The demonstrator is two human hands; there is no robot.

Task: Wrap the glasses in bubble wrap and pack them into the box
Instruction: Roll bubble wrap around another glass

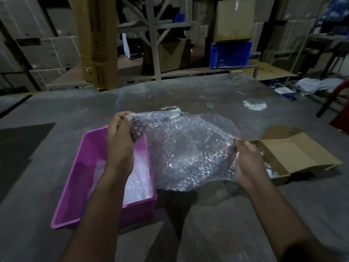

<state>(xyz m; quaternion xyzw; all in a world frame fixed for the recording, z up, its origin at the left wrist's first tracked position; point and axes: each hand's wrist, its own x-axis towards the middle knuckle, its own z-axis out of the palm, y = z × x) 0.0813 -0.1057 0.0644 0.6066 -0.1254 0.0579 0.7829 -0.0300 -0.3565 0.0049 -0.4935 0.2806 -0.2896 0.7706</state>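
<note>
A sheet of clear bubble wrap (188,148) is held up above the grey table between both hands. My left hand (120,140) pinches its upper left corner. My right hand (247,159) grips its right edge lower down. A pink plastic tub (75,188) sits under my left forearm with more bubble wrap (136,184) lying in it. An open cardboard box (294,152) stands to the right of my right hand, with something pale inside near its front corner. Part of a clear glass (171,110) shows just beyond the sheet's top edge.
The grey table (226,214) stretches ahead, with a white patch (255,105) at the far right. Shelves with cardboard cartons and a blue crate (230,55) stand behind it. A red chair (338,103) is at the right edge.
</note>
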